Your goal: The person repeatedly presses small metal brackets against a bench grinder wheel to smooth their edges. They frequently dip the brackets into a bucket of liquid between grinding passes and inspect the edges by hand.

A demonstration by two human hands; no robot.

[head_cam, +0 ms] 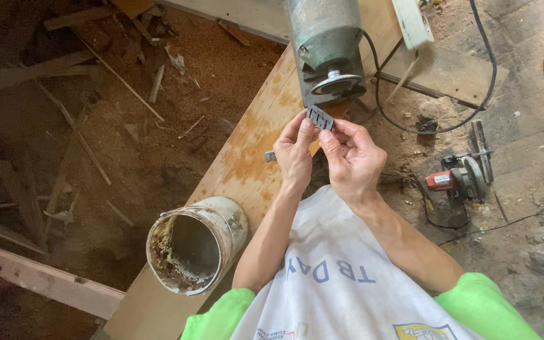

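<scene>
While both forearms rise from the lower edge of the view and bend inward, the left hand [293, 151] and right hand [349, 160] meet over the long wooden surface [247, 157], just in front of the person's chest. Between them sits a small dark metal piece [320, 117] with slots, held up in the air just below the grey disc of the bench motor [327, 47]. The left hand shows its back to the camera, its fingers [305, 129] drawn together and pinched on the piece's left end. The right hand is turned partly palm-in, thumb and forefinger clamped on the piece's right end, the other fingers curled loosely beneath. Both wrists are slightly cocked upward. A rusty open tin [193, 242] stands on the surface near the left elbow, well apart from the hands. On the floor to the right lies a red circular saw [461, 179] with its black cable [448, 129] looping past. Sawdust [177, 126] covers the ground on the left
</scene>
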